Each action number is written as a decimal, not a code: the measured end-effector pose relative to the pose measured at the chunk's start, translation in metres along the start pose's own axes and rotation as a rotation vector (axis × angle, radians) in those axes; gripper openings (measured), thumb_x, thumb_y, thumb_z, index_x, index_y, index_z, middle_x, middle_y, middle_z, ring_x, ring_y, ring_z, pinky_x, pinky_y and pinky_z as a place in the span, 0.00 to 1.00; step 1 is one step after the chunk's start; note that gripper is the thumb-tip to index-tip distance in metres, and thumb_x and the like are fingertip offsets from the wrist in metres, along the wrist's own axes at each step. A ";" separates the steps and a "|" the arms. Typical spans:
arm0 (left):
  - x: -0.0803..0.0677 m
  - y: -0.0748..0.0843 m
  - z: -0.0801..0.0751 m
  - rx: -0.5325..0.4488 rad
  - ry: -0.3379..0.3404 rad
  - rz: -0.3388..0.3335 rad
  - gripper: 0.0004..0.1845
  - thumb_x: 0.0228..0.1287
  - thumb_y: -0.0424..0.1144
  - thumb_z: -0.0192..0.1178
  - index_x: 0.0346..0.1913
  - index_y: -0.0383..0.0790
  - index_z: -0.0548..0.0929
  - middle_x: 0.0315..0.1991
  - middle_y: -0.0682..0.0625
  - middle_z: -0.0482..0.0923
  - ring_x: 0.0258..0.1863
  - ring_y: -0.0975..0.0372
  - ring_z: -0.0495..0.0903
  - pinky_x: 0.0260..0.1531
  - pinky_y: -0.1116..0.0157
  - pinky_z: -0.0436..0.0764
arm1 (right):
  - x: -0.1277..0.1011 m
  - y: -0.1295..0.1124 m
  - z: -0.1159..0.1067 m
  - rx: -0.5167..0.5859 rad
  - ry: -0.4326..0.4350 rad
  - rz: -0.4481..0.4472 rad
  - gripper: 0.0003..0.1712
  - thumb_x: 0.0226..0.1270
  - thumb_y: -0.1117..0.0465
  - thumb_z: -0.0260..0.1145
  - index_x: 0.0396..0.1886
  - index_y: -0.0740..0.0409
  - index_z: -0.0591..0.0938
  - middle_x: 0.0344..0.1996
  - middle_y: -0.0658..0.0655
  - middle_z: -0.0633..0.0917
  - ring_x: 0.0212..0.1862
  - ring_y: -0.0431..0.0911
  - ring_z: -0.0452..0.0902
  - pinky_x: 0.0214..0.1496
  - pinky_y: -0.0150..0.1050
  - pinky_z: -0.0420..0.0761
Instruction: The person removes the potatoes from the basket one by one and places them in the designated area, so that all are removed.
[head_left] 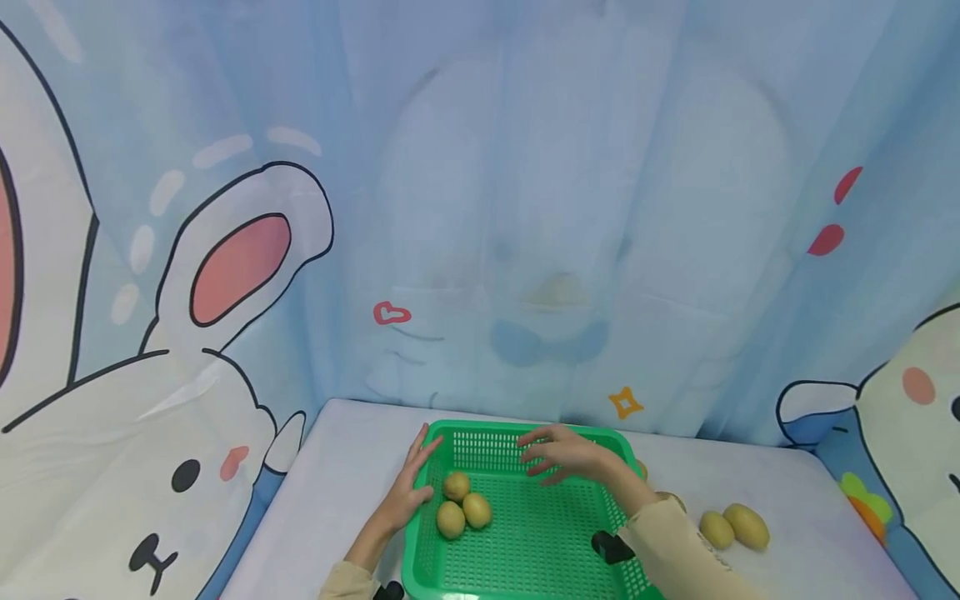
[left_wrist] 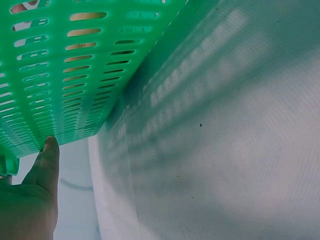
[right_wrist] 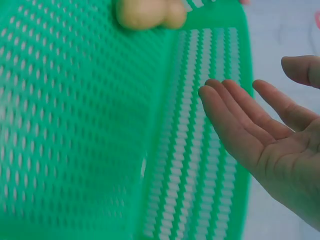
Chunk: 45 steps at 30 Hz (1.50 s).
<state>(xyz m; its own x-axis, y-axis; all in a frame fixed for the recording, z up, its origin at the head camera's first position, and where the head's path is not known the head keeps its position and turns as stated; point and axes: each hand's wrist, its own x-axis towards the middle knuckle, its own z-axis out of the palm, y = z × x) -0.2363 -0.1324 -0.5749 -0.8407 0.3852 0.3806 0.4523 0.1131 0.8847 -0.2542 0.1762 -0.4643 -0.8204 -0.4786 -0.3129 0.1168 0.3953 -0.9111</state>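
Left hand (head_left: 408,492): flat, fingers straight, pressed on green basket (head_left: 525,542) left wall | three kiwis (head_left: 463,505) lying inside at left | right hand (head_left: 562,454): spread, nothing held, hovering over far rim | risk: basket could be shoved sideways, kiwis rolled.

Glossy green plastic mesh basket (head_left: 525,533) on matt cloth-covered table (head_left: 337,492)

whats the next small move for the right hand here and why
Probably draw the right hand back out of the green basket toward the two kiwis lying on the table to its right. That hand is open and empty above the basket, three kiwis already sit inside, and the left hand rests flat against the basket's left wall, seemingly steadying it.
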 end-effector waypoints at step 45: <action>-0.001 0.009 0.002 0.001 0.013 -0.015 0.44 0.47 0.18 0.46 0.75 0.29 0.57 0.78 0.34 0.32 0.75 0.38 0.32 0.61 0.31 0.48 | 0.055 0.037 0.091 -0.089 0.057 0.010 0.19 0.51 0.77 0.68 0.46 0.73 0.81 0.38 0.61 0.82 0.41 0.54 0.82 0.38 0.53 0.84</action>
<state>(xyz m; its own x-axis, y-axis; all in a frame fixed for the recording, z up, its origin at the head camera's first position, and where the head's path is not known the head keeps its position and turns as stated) -0.2315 -0.1302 -0.5680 -0.8513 0.3712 0.3708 0.4399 0.1199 0.8900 -0.2446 0.0932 -0.5398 -0.8503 -0.4298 -0.3038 0.0774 0.4690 -0.8798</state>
